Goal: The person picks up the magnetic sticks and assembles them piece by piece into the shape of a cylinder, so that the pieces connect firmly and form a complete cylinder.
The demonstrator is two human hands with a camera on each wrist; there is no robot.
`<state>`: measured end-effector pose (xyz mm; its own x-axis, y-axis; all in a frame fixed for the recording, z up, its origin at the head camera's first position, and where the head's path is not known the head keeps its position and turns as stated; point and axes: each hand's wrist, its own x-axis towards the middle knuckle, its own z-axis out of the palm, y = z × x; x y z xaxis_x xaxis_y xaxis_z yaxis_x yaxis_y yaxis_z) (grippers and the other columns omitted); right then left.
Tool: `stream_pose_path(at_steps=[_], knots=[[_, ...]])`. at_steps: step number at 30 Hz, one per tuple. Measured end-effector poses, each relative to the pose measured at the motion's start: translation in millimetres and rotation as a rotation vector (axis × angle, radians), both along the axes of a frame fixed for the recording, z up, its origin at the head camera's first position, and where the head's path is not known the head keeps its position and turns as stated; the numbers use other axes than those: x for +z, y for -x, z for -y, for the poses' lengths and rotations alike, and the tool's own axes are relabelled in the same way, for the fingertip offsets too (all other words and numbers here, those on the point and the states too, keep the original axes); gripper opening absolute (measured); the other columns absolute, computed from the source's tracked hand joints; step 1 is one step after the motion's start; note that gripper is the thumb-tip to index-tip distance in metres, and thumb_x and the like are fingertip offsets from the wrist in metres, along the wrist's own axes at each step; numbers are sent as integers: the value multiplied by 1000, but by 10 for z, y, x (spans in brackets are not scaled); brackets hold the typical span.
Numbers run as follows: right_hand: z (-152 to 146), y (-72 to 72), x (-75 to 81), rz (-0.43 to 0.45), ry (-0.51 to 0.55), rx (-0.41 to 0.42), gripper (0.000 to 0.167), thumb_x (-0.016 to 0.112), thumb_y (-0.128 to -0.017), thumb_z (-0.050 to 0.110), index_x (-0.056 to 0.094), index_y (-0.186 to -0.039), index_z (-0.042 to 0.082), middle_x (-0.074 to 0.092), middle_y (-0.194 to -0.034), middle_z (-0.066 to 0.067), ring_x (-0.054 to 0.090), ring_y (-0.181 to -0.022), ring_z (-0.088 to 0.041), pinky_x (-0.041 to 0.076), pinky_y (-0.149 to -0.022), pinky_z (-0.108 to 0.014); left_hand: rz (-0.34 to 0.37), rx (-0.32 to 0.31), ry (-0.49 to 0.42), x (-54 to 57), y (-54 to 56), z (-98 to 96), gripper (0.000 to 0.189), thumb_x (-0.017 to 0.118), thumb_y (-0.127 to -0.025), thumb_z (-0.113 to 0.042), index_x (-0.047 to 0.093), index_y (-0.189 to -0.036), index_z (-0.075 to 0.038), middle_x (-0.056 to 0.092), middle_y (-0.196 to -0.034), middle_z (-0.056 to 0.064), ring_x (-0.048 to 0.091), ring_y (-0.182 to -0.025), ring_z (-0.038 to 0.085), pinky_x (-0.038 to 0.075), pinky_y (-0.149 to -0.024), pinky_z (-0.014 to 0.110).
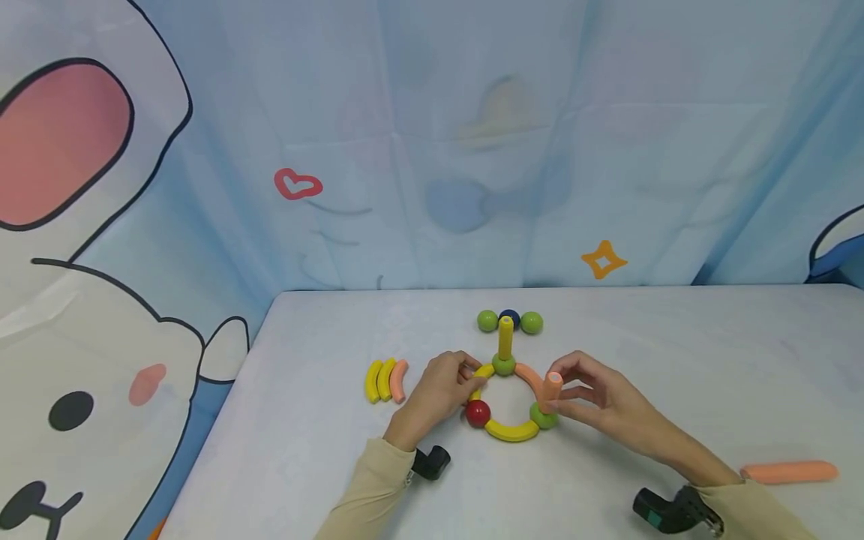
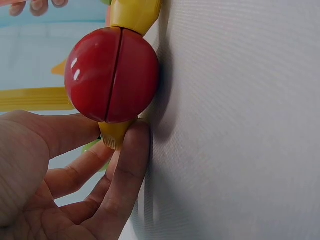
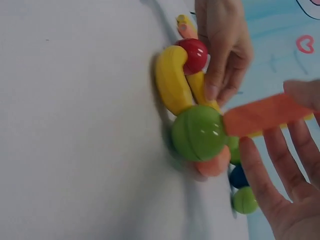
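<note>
A ring of curved rods and balls lies on the table. My left hand [image 1: 442, 390] pinches its left yellow curved rod [image 2: 114, 134], just beside the red ball [image 2: 112, 75]. An orange straight rod [image 3: 265, 115] stands on the right green ball [image 3: 199, 133], and my right hand [image 1: 601, 397] holds it between thumb and fingers. At the far side of the ring, a yellow straight rod [image 1: 505, 337] rises from another green ball [image 1: 503, 365]. A yellow curved rod [image 1: 511, 431] closes the near side, an orange curved rod [image 1: 529, 379] the right.
Behind the ring sit two loose green balls [image 1: 487, 321] and a dark blue ball [image 1: 511, 316]. Left of it lie two yellow curved rods [image 1: 373, 381] and an orange curved rod [image 1: 399, 381]. A long orange rod [image 1: 790, 472] lies by the right forearm.
</note>
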<state>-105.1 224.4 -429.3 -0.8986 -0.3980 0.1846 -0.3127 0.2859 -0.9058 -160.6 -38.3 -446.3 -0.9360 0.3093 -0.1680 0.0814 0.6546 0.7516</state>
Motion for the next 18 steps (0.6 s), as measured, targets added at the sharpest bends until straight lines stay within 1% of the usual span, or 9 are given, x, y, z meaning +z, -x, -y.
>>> stream_pose_path(at_steps=[4,7,10,12,13,15,16,18], knots=[[-180,11,59,-18,-10,27,46,76,-93,-2,54,-133,-1,61,-120,-9,66,-106,-12,59,-87,-26,-4,-4,-7,-10,2,-5,23,77,-97,-15,73,-116,-3,58,-88,-2,54,-70,6,46,-62,17],[-400,28,92,-58,-36,42,55,74,-93,-7,50,-141,3,62,-121,-7,67,-106,-12,58,-86,-24,-5,-3,-3,-10,3,-2,23,77,-97,-15,73,-116,-3,58,-88,-2,53,-71,7,46,-63,18],[-686,20,96,-98,-108,40,56,74,-91,-11,52,-140,3,64,-118,-3,66,-103,-12,58,-82,-23,-2,1,4,-4,3,-4,23,77,-97,-15,73,-116,-3,58,-88,-2,53,-71,6,46,-63,17],[-890,-12,84,-102,-206,19,50,77,-89,-8,57,-134,4,66,-114,4,66,-99,-8,57,-79,-21,3,2,1,-5,2,-8,24,77,-97,-15,73,-117,-3,58,-88,-2,54,-69,6,46,-62,17],[-1006,-36,72,-96,-256,23,46,77,-89,-7,59,-130,3,66,-113,6,65,-98,-7,57,-78,-22,6,2,-1,-5,1,-10,24,77,-97,-15,73,-117,-3,58,-88,-2,54,-69,6,46,-62,17],[-1237,-102,42,-58,-384,17,37,80,-89,-1,63,-122,4,68,-109,8,64,-94,-3,56,-75,-22,14,2,-5,-3,-1,-12,24,77,-97,-15,73,-117,-3,58,-88,-2,54,-67,6,46,-61,17],[-1347,-136,30,-24,-454,18,35,81,-89,2,64,-120,5,68,-108,8,62,-92,0,55,-74,-21,17,0,-8,-2,-3,-12,24,77,-97,-14,72,-117,-2,58,-88,-2,55,-67,6,46,-61,17],[-1564,-197,7,77,-600,21,34,83,-89,10,65,-117,6,68,-109,6,58,-89,5,54,-72,-22,20,-2,-10,0,-3,-8,24,77,-97,-14,72,-117,-2,59,-88,-1,55,-66,7,46,-60,17]])
